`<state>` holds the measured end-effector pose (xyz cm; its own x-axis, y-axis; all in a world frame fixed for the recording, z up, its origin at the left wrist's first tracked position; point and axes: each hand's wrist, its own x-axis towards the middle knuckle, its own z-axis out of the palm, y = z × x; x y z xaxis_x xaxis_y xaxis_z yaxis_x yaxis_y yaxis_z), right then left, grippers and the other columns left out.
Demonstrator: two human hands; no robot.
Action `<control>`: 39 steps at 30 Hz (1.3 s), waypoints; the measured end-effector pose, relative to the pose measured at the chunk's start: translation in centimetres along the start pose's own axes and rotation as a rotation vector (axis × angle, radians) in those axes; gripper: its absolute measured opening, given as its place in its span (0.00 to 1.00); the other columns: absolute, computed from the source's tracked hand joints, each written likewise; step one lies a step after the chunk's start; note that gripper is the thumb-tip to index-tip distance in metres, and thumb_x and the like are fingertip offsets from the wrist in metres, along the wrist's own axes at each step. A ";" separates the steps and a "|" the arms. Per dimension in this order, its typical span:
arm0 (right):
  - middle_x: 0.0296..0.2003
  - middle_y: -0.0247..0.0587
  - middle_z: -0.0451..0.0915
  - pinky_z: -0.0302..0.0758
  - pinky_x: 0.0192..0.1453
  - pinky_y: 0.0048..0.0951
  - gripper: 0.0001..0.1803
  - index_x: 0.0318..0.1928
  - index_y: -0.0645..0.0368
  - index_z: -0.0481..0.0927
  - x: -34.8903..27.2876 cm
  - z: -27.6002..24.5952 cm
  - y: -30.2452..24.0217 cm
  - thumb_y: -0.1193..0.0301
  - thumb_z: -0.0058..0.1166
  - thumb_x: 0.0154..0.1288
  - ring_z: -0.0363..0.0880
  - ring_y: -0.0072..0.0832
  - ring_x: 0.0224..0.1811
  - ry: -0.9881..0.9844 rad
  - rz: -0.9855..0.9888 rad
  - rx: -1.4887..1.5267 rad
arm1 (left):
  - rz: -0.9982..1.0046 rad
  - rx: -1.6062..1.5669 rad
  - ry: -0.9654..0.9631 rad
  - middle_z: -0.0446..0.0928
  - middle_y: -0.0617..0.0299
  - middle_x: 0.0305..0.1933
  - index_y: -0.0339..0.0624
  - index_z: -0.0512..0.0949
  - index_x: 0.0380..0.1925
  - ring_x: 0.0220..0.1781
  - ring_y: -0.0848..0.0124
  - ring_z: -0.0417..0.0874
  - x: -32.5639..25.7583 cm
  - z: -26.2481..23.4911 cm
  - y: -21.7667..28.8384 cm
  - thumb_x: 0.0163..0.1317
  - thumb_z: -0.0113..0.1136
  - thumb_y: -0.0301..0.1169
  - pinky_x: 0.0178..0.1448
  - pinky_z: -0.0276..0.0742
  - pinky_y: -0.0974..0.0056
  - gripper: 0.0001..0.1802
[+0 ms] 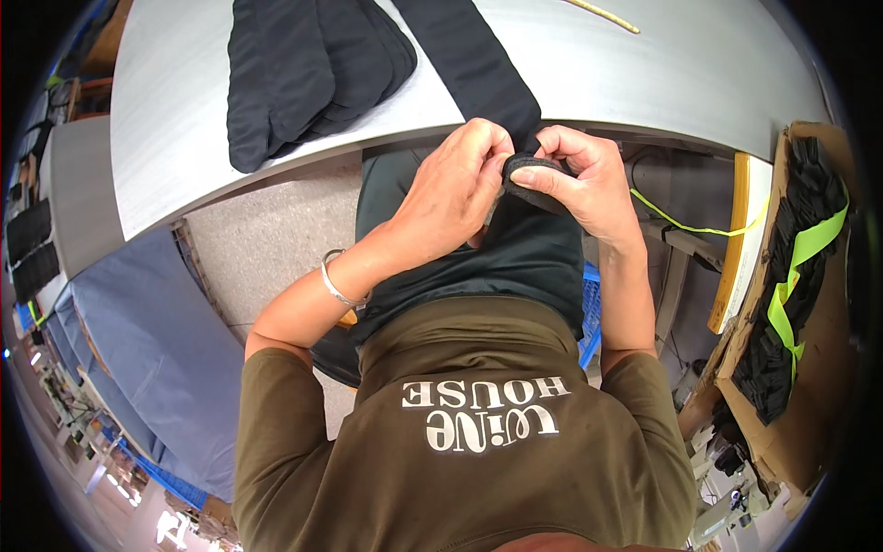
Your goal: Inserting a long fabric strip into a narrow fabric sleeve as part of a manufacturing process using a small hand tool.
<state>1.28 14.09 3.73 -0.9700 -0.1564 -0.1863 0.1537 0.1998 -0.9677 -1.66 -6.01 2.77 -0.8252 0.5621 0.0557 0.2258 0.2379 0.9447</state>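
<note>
A pale grey bench (589,83) with a curved front edge carries a stack of black socks (303,69) at its left. Right of the stack lies one long black sock (474,60), its end hanging over the edge. Further right, a thin yellowish stick (602,16).

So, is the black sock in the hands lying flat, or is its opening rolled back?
Rolled back. Both hands, left hand and right hand, pinch the cuff of the black sock, which forms a thick turned-over rim; the rest drapes over the table.
</note>
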 end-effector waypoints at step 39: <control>0.24 0.42 0.84 0.73 0.29 0.21 0.08 0.40 0.62 0.86 -0.1 3.8 0.4 0.75 0.61 0.60 0.77 0.15 0.23 0.479 -0.077 -0.157 | -0.218 -0.470 0.072 0.75 0.69 0.30 0.37 0.75 0.37 0.30 0.83 0.72 0.9 0.1 -1.5 0.68 0.60 0.27 0.34 0.70 0.74 0.05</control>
<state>2.17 10.52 2.75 -0.9606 0.2774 0.0185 0.0842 0.3535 -0.9316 -2.72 -5.76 1.36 -0.8646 0.4790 -0.1519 -0.1981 -0.0470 0.9791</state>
